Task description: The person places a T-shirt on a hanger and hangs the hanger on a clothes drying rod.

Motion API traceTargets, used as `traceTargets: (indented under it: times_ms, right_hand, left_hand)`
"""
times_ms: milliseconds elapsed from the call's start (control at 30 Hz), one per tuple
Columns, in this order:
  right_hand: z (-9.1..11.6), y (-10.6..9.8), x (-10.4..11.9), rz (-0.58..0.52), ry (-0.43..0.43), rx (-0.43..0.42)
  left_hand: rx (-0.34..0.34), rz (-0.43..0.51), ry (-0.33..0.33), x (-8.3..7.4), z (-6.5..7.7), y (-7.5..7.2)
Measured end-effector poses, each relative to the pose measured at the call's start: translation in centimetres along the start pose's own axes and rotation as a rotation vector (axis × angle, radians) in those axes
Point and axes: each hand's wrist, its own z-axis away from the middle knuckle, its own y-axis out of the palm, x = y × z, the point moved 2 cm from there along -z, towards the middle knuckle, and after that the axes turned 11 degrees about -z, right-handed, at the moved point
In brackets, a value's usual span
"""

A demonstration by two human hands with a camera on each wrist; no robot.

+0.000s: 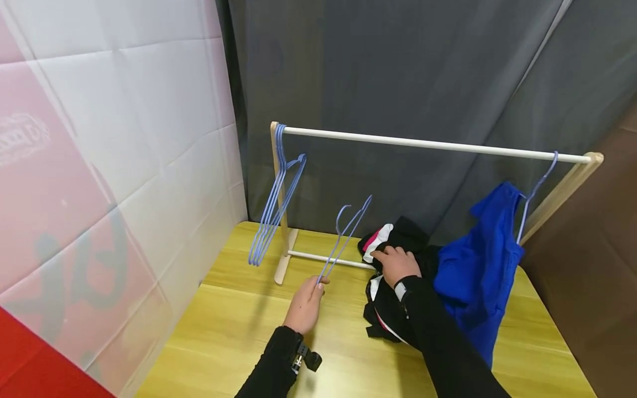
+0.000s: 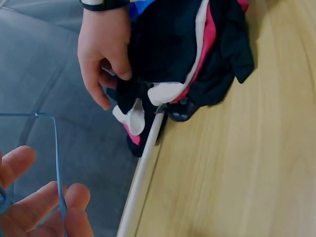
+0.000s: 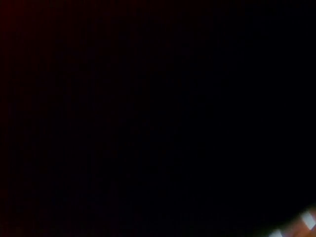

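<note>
In the head view, I see the left hand [image 1: 304, 305] pinching a blue hanger [image 1: 340, 235] above the tabletop [image 1: 338, 348], the right hand [image 1: 398, 265] on a black garment [image 1: 390, 315]; in the left wrist view, whether it grips cloth I can't tell; the right wrist view is nearly black.

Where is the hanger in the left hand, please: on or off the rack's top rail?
Off: the left hand holds the hanger, whose hook shows apart from the top rail in the head view.
</note>
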Motion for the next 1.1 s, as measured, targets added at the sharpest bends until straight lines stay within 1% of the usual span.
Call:
traceTargets:
  times_ms: [133, 233, 300, 367, 433, 533, 600, 667, 767, 900, 1000, 1100]
  right_hand:
    - [-0.5, -0.5, 0.2, 0.029, -0.021, 0.079]
    - [-0.6, -0.3, 0.2, 0.026, -0.022, 0.129]
    - [-0.6, -0.3, 0.0, 0.001, -0.012, 0.140]
    - [-0.6, -0.7, -0.3, -0.046, 0.004, 0.123]
    - [-0.5, -1.3, -0.9, -0.088, 0.030, 0.080]
    - [-0.4, -2.6, -2.4, -0.153, 0.081, -0.031]
    - [-0.4, -3.7, -3.6, -0.170, 0.123, -0.104]
    - [-0.5, -5.1, -4.9, -0.185, 0.170, -0.145]
    - [-0.6, -7.3, -6.7, -0.188, 0.227, -0.154]
    - [-0.3, -9.7, -8.3, -0.228, 0.303, -0.127]
    - [0.2, -10.5, -9.1, -0.272, 0.359, -0.126]
    - [0.6, -10.9, -9.8, -0.315, 0.395, -0.149]
  left_hand:
    - [0.019, 0.008, -0.010, -0.3, -1.5, 0.2]
    - [0.037, 0.001, -0.007, -0.6, -2.1, 0.3]
    - [0.048, -0.004, -0.003, -0.7, -2.2, 0.3]
    - [0.058, -0.013, 0.007, -0.8, -2.3, 0.3]
    - [0.072, -0.018, 0.018, -0.8, -2.4, 0.3]
    - [0.105, -0.017, 0.033, -1.0, -2.3, 0.2]
    - [0.135, -0.001, 0.040, -1.1, -2.2, 0.3]
    - [0.167, 0.017, 0.047, -1.2, -1.9, 0.2]
    - [0.211, 0.049, 0.062, -1.3, -1.3, 0.0]
    - [0.264, 0.060, 0.098, -1.3, -0.6, -0.4]
    - [0.300, 0.059, 0.114, -1.1, -0.2, -0.6]
    - [0.328, 0.063, 0.115, -1.0, 0.0, -0.8]
